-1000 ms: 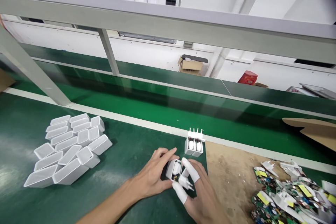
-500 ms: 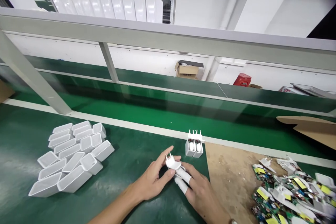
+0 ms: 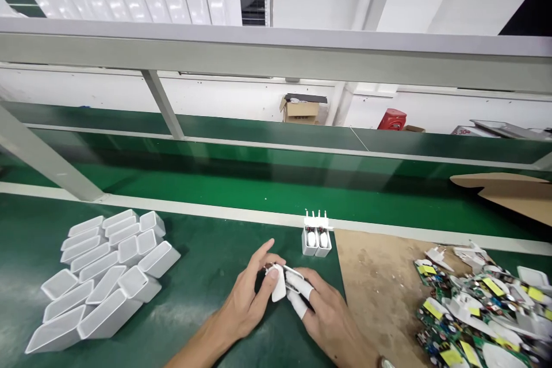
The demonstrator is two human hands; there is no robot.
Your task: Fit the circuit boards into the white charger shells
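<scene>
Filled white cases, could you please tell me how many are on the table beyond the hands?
2: the left case and the right case, side by side near the white strip. Another may be hidden behind the left hand or right hand.

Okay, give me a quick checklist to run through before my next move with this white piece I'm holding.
1. White plug cap held by the left hand: ok, thumb pressed on it.
2. White finger cots on the right hand: ok, thumb and forefinger covered.
3. Right hand's grip: cannot tell, its fingertips are partly hidden.
4. Two filled casings closed: not ok, inner parts show.
5. Open white casings standing mouth up: ok, grouped at left.
6. Circuit boards laid out separately: not ok, piled at right.
</scene>
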